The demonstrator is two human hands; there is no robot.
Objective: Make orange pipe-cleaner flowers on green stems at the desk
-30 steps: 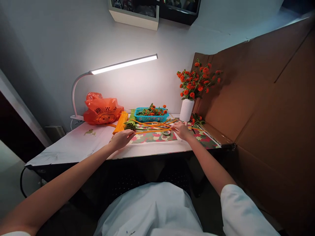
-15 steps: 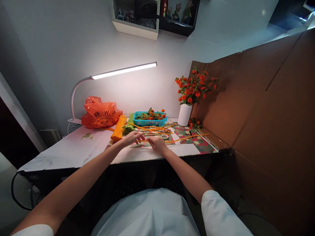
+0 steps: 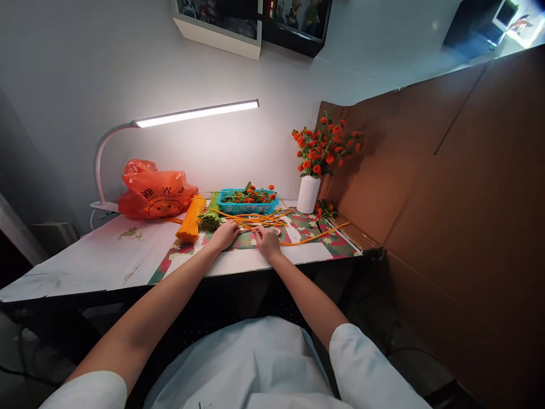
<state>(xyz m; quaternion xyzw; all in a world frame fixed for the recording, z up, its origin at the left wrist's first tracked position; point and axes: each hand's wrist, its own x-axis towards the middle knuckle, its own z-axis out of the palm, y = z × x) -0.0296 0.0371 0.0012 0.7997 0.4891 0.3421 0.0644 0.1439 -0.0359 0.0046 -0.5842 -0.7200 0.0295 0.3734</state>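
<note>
My left hand (image 3: 225,234) is closed at the near side of a loose pile of orange pipe cleaners (image 3: 255,220). A short way to its right, my right hand (image 3: 267,241) pinches a thin orange pipe cleaner with its fingertips, close to the left hand's fingers. A long orange pipe cleaner (image 3: 315,237) stretches out to the right from behind the right hand. Just beyond that hand lies a white roll of tape (image 3: 275,231), partly hidden. A thick orange bundle of pipe cleaners (image 3: 191,220) and a green bundle (image 3: 212,213) lie left of the pile.
Behind the pile is a blue basket (image 3: 248,208) of orange flowers. A white vase (image 3: 308,194) with orange flowers stands at the back right, by a tall cardboard sheet (image 3: 404,147). A red plastic bag (image 3: 157,190) sits at left under a lit lamp (image 3: 198,115).
Both hands have moved slightly away from me, toward the pile, and the gap between them has widened. The left fingers have closed together. The camera view has shifted a little.
</note>
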